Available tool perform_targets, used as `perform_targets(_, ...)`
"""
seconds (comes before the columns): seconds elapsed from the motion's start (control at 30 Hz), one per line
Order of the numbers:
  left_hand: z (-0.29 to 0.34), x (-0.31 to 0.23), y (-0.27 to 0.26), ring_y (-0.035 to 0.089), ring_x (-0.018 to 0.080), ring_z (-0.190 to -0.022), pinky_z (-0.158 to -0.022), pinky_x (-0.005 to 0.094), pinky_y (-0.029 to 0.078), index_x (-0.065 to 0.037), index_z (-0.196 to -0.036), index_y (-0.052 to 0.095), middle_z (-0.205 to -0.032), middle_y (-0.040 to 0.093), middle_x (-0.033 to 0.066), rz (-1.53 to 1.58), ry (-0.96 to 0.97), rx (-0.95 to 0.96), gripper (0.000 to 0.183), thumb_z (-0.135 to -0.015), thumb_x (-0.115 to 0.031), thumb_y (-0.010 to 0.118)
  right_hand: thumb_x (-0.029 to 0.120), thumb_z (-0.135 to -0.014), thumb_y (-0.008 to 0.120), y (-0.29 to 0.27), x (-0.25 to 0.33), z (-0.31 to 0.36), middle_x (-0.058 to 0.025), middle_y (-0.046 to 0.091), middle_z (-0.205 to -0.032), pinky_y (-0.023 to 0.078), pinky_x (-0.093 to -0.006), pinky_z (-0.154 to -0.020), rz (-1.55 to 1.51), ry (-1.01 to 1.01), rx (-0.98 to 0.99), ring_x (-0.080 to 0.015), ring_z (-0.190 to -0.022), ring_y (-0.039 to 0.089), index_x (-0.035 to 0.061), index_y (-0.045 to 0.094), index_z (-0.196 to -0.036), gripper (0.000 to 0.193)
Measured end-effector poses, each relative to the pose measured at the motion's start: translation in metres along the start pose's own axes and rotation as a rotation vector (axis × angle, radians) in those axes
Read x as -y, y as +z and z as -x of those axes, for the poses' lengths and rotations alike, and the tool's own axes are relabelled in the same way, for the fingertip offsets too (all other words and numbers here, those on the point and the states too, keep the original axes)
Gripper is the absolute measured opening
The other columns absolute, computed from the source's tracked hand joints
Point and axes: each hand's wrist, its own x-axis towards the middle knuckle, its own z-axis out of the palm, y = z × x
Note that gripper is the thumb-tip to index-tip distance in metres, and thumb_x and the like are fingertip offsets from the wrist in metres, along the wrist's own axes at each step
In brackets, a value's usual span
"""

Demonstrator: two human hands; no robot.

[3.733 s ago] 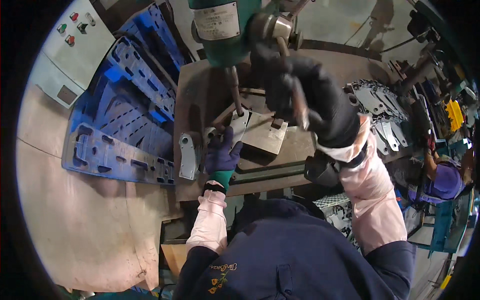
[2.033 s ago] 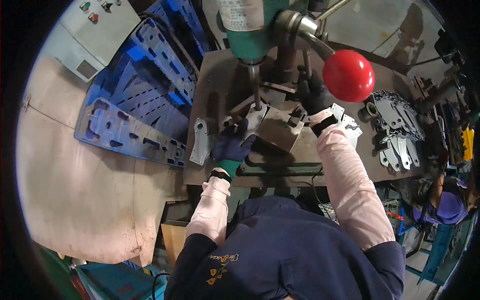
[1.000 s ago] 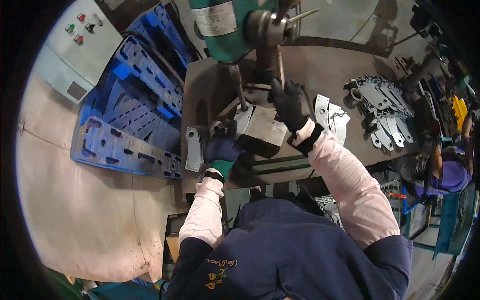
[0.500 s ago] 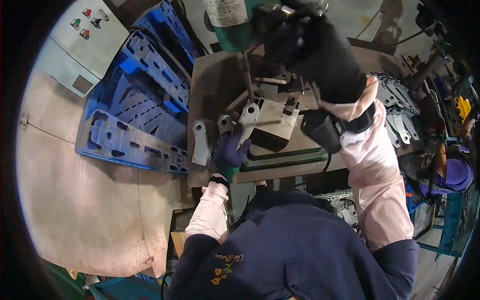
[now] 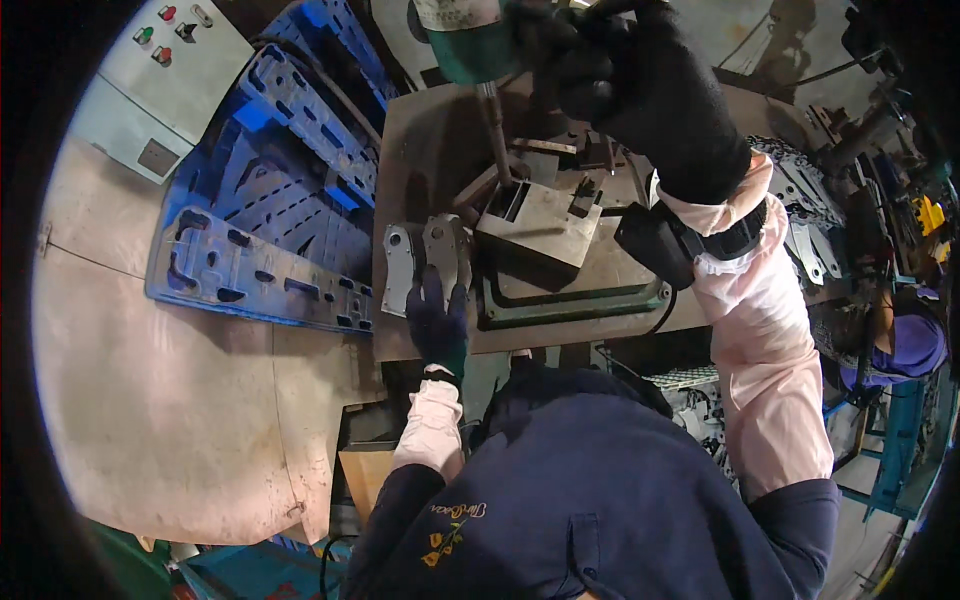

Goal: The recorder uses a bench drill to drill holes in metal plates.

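Note:
My left hand in a dark blue glove lies with fingers spread at the near end of a flat grey metal plate, which has a hole at its far end. A similar plate lies to its left. Right of them, a steel block fixture stands on a green-edged base, under the spindle of a green drill-press-like machine. My right hand, black-gloved, is raised beside the machine head with fingers curled; whatever they grip is lost in the dark.
Blue plastic pallets stand left of the worktable, near a grey control box. More metal plates are piled at the table's right. Another person in purple is at far right.
The plate my left hand held at the fixture now rests with the plates on the left, and that hand has opened. My right hand has shifted slightly rightward and lower.

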Motion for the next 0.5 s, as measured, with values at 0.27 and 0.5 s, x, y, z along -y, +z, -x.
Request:
perform_targets(0.27, 0.003, 0.015, 0.035, 0.047, 0.0417, -0.121, -0.100, 0.0494, 0.039, -0.014, -0.137, 0.048, -0.134, 0.049, 0.0210, -0.061, 0.065, -0.028, 0.062, -0.085, -0.044, 0.064, 0.037, -0.099, 0.047, -0.049, -0.011, 0.049, 0.0006, 0.059, -0.094, 0.035, -0.0195, -0.055, 0.489, -0.184, -0.432, -0.0056, -0.066, 0.046, 0.0050, 0.051, -0.128, 0.043)
perform_targets(0.5, 0.003, 0.035, 0.055, 0.041, 0.0373, -0.132, -0.108, 0.0470, 0.034, -0.019, -0.144, 0.041, -0.145, 0.041, 0.0194, -0.107, -0.089, 0.189, 0.072, -0.085, -0.057, 0.058, 0.035, -0.099, 0.047, -0.199, 0.017, 0.185, 0.0043, 0.055, -0.083, 0.034, -0.0164, -0.051, 0.472, -0.147, -0.827, -0.0022, -0.060, 0.041, 0.0039, 0.055, -0.122, 0.039)
